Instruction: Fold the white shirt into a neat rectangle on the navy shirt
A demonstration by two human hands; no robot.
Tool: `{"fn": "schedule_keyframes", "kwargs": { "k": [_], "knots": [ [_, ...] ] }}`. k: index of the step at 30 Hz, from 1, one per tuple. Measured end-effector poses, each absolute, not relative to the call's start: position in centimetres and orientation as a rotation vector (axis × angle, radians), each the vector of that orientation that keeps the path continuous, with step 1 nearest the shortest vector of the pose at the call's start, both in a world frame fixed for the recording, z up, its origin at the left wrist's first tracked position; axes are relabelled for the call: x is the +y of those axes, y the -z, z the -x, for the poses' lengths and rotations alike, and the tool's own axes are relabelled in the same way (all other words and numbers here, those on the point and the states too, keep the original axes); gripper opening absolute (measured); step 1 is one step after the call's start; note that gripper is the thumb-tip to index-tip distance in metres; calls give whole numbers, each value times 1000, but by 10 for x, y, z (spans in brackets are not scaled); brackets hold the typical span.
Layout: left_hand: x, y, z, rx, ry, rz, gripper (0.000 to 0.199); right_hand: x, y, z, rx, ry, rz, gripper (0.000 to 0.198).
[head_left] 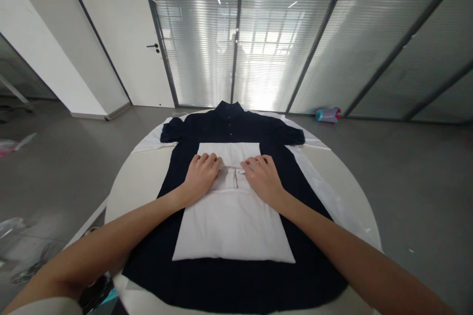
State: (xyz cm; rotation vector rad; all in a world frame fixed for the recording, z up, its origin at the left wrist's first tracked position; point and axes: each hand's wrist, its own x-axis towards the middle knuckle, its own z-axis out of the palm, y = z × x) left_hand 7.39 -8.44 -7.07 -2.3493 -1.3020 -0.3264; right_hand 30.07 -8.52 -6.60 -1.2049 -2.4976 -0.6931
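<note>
A folded white garment (234, 226) lies on a dark navy short-sleeved shirt (229, 285), which is spread flat with its collar at the far side. My left hand (202, 172) rests on the upper left part of the white garment, fingers curled onto a fold of its cloth. Opposite it, my right hand (261, 174) grips the same fold on the right. Between the hands, a short slit-like gap shows in the white cloth. The fingertips are partly hidden by the knuckles.
Beneath the shirt is a round white table (138, 177), with thin white material (325, 187) showing past the shirt's right edge. A blue and red basket-like object (328, 115) lies on the floor near the glass wall. At far left are clear plastic wraps (11, 226) and cables (33, 266).
</note>
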Motion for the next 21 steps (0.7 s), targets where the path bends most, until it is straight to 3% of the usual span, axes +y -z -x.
{"fn": "schedule_keyframes", "kwargs": {
  "k": [5,10,21],
  "knots": [
    [-89,66,-69,-1255,477,2374,24,-89,60,-308,-2436,676,1199,17],
    [-93,63,-73,-1223,271,2497,11,-91,58,-309,-2645,620,1174,5],
    [-97,60,-80,-1238,386,2453,25,-93,52,-308,-2611,629,1167,16]
  ]
}}
